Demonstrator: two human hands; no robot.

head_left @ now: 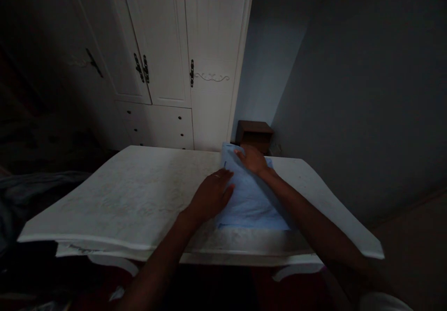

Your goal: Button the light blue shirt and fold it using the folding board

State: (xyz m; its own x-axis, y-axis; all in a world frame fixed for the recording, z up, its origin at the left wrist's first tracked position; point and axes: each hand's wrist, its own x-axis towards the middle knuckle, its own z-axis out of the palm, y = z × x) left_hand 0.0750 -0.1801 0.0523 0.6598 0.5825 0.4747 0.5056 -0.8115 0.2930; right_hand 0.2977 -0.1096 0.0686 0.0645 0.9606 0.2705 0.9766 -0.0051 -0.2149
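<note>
Blue cloth (251,204) lies on the white table (139,199), R of ctr, running from near the front edge to the far edge, w/ its near edge roughly parallel to the table front. L hand (211,192) is at the cloth's L side, approx halfway up: fingers extended and close together, thumb spread off them, tips on the fabric; looks like pressing, no grip visible. There's a thin pale band on 1 finger. R hand (254,158) is at the cloth's far end, fingers partly bent, thumb side toward L hand; can't tell if it pinches fabric, b/c the fingertips are partly hidden. The 2 hands are near each other but apart, w/ cloth btwn. Cloth's far L corner sticks up past L hand; some wrinkles nr the middle. Behind the table: white wardrobe (213,115) w/ 4 dark handles (192,73), plus a brown cabinet (256,127) nr the grey wall (366,92). Room's dim.
</note>
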